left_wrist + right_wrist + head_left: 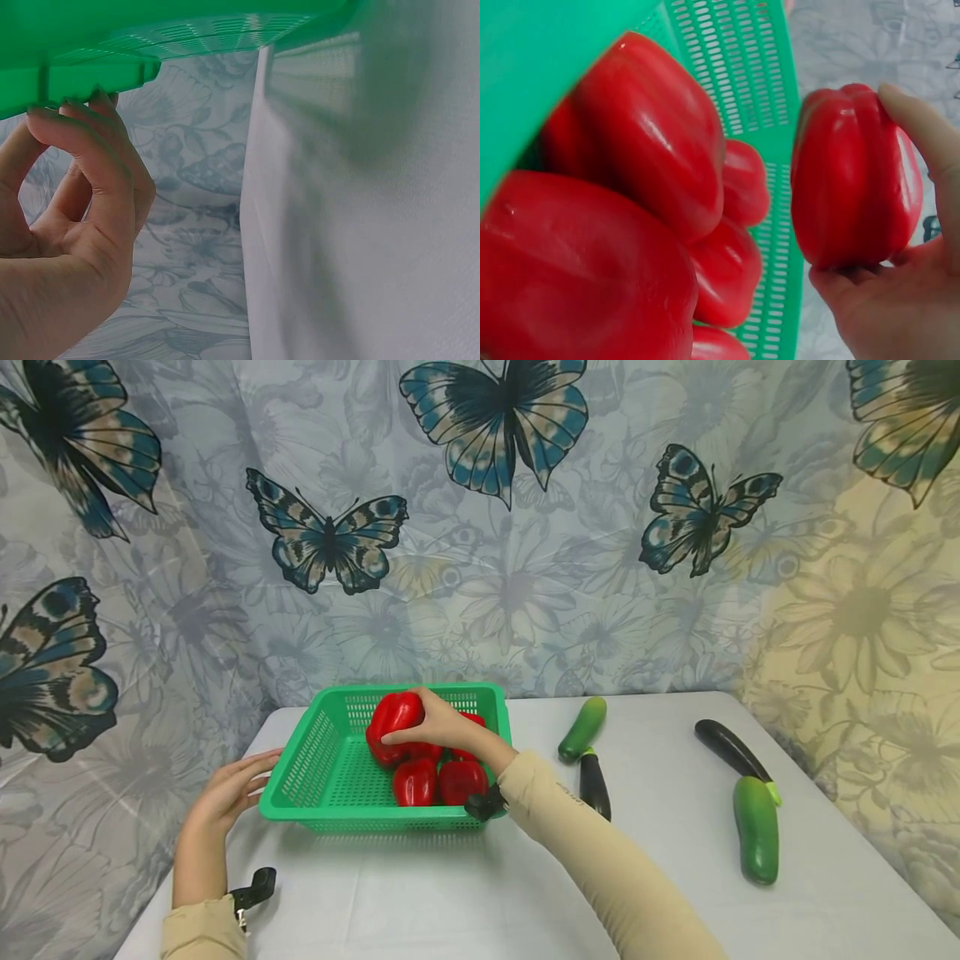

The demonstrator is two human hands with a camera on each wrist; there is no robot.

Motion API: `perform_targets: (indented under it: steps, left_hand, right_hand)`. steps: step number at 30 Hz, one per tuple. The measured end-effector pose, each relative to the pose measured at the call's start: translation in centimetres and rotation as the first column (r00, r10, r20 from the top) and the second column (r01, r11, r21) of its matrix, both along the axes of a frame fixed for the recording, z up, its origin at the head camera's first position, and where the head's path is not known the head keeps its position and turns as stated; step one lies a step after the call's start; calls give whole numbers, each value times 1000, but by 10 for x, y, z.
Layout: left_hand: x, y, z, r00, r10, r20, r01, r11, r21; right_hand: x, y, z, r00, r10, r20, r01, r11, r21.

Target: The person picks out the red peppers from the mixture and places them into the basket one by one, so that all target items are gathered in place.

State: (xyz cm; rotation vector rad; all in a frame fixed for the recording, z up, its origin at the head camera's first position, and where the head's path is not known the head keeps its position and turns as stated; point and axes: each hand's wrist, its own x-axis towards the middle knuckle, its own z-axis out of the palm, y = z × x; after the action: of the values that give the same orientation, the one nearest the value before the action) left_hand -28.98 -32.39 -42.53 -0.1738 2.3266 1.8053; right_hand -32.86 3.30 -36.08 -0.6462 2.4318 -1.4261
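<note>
My right hand (440, 725) grips a red bell pepper (392, 720) over the middle of the green plastic basket (330, 781). In the right wrist view thumb and fingers hold that pepper (855, 180) at its two ends, above the perforated basket wall. Several more red bell peppers (415, 783) lie in the basket's right half, and the right wrist view shows them piled close together. At the basket's left side is my left hand (225, 789); in the left wrist view its bent fingertips touch the basket's rim (97, 79) from outside.
On the white table (360, 902), right of the basket, a green zucchini (583, 728) lies end to end with a dark eggplant (594, 785). Farther right lie another eggplant (731, 748) and zucchini (757, 831). A butterfly-print cloth (517, 610) hangs behind.
</note>
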Motion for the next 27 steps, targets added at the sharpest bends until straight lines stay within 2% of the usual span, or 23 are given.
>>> perform_targets:
  steps: [11, 20, 27]
  left_hand:
    - [1, -1, 1, 1000, 13, -6, -13, 999, 40]
    - [1, -1, 0, 1000, 10, -19, -9, 999, 51]
    - [1, -1, 0, 1000, 8, -28, -7, 999, 48]
  right_hand:
    - [-2, -12, -4, 999, 35, 41, -41, 989, 144]
    - [0, -25, -7, 992, 88, 89, -102, 981, 162]
    - [0, -30, -12, 986, 151, 75, -161, 976, 150]
